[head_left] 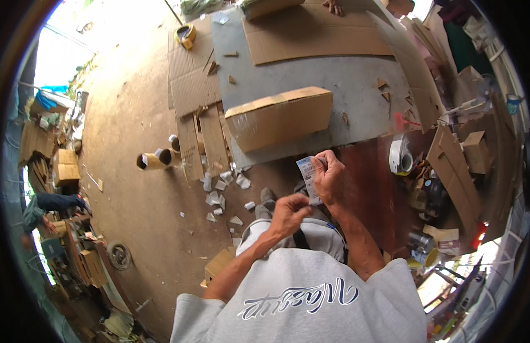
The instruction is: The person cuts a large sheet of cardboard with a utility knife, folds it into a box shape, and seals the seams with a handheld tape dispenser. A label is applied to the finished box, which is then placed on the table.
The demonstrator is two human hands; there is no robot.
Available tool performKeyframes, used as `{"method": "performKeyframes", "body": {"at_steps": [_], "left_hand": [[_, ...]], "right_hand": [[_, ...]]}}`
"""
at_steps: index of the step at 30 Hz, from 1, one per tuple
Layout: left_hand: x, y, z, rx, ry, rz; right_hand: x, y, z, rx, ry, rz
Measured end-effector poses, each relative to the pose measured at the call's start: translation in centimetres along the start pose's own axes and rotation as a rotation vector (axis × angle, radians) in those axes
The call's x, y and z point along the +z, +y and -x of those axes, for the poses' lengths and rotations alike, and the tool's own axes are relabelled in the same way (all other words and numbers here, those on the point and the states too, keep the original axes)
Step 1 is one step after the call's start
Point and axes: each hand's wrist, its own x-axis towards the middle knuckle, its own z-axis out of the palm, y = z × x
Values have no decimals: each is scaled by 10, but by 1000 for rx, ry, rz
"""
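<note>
A white printed label strip [306, 173] with a blue end is held up in front of my body. The thumb and fingers of my right hand [329, 174] pinch it near the top. Lower down, my left hand [290, 214] has its fingers closed at the strip's bottom end. Just beyond my hands, a long brown cardboard box [282, 119] with tape on its side lies on the grey tabletop [356, 77]. To my right, a tape dispenser [400, 155] stands on a dark red surface [365, 200].
White paper scraps [219, 200] litter the floor by my feet, near cardboard tubes [153, 160]. A yellow tape dispenser [186, 35] is at the far left. Another person's hand [333, 7] rests on a flat cardboard sheet [316, 34]. Cardboard pieces [455, 171] lean at right.
</note>
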Motion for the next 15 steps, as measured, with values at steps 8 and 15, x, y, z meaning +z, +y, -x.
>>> {"method": "performKeyframes", "body": {"at_steps": [8, 15], "left_hand": [[-70, 26, 31, -27, 54, 489], [-92, 29, 51, 37, 23, 417]], "right_hand": [[4, -44, 44, -98, -274, 105], [20, -64, 48, -165, -403, 143]]}}
